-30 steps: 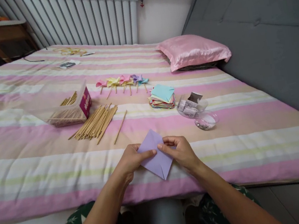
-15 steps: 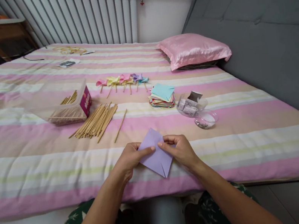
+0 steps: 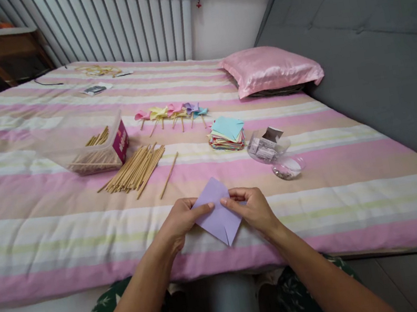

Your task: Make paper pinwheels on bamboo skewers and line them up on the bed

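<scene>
Two hands meet over a lilac paper square [image 3: 219, 217] lying on a striped bedspread [image 3: 45, 231] near its front edge. The left hand [image 3: 180, 223] and right hand [image 3: 252, 208] each pinch the paper near its middle, thumbs on top, seemingly steadying a fold. Loose wooden sticks [image 3: 134, 169] and a stack of coloured paper [image 3: 227, 134] lie beyond, within reach.

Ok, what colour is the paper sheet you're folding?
Light purple paper sheet, seen in the head view.
</scene>
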### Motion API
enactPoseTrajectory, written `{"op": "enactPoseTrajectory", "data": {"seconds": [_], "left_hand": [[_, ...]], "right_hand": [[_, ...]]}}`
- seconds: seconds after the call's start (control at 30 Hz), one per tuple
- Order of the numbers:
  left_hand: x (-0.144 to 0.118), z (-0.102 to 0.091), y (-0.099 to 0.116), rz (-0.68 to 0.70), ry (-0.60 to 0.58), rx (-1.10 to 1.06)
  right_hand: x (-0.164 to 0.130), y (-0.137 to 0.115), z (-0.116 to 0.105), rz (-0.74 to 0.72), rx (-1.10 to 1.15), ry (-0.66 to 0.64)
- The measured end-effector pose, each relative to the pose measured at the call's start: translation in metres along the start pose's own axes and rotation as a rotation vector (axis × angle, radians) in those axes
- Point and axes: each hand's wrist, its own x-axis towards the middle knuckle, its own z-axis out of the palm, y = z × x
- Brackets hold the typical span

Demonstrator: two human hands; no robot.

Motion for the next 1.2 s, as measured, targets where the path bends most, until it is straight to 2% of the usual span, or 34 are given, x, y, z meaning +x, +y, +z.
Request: {"op": "enactPoseTrajectory", "data": {"seconds": [0.23, 0.53, 0.93, 1.2], "left_hand": [[0.0013, 0.0022, -0.0022, -0.021, -0.007, -0.040], [0.0008, 0.0036, -0.0035, -0.003, -0.035, -0.057], [0.0012, 0.0028, -0.0041, 0.012, -0.016, -0.013], [0.0024, 0.0063, -0.0062, 0.025, 0.070, 0.052]], "right_hand": [[-0.0001, 0.0000, -0.0002, 0.033, 0.027, -0.014], [0.0013, 0.0031, -0.0005, 0.002, 0.003, -0.002], [0.0007, 0.0019, -0.0001, 0.003, -0.007, 0.001], [-0.0011, -0.0010, 0.0018, -0.014, -0.050, -0.019]]}}
